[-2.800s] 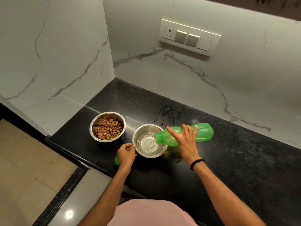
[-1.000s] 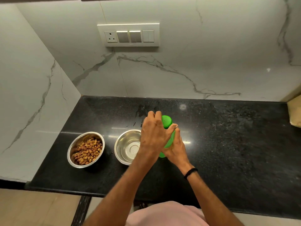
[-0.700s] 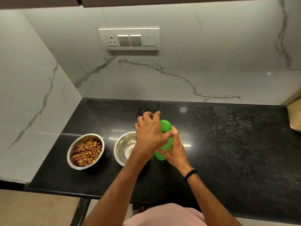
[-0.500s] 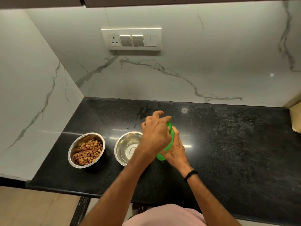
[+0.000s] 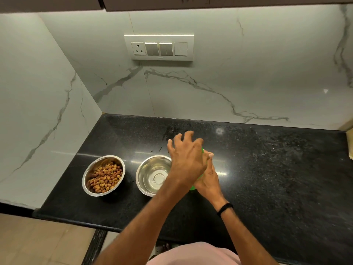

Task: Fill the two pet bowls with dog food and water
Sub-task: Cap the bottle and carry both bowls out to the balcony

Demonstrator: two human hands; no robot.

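Kibble point(image 5: 104, 176) filled a round steel bowl point(image 5: 97, 164) on the black speckled stone counter point(image 5: 277, 178). At its 3 o'clock, a second steel bowl point(image 5: 140, 169) held water point(image 5: 158, 178). At that bowl's 3 o'clock, the right hand point(image 5: 208, 180) wrapped its fingers round an upright green plastic bottle point(image 5: 192, 187), mostly hidden. The left hand point(image 5: 188, 159) arched over the bottle's top, fingers spread and half-bent; whether they gripped it could not be told.

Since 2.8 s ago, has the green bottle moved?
Yes: the green bottle was tipped over the water bowl; now it is right of it, in the right hand.
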